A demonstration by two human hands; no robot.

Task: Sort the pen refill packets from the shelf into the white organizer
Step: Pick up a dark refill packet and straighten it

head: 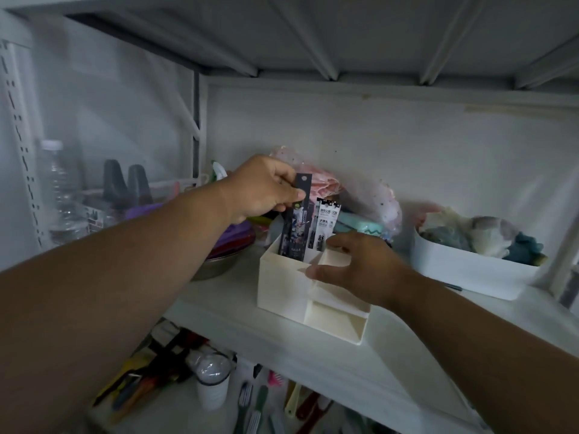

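Observation:
A white organizer (282,286) with stepped compartments stands on the white shelf (219,302). My left hand (266,189) pinches the top of a dark pen refill packet (296,227), which stands upright with its lower end in the organizer's tall back compartment. A second packet (324,227), black and white with printed text, stands in that same compartment just to the right. My right hand (360,264) grips the organizer's middle section, thumb on the front side and fingers over the inner walls.
A white bin (470,270) of soft items sits at the right. Plastic bags (372,195) lie behind the organizer. A metal bowl (216,264) with coloured plates sits to its left, a water bottle (59,189) far left. Pens and tools crowd the lower shelf (219,396).

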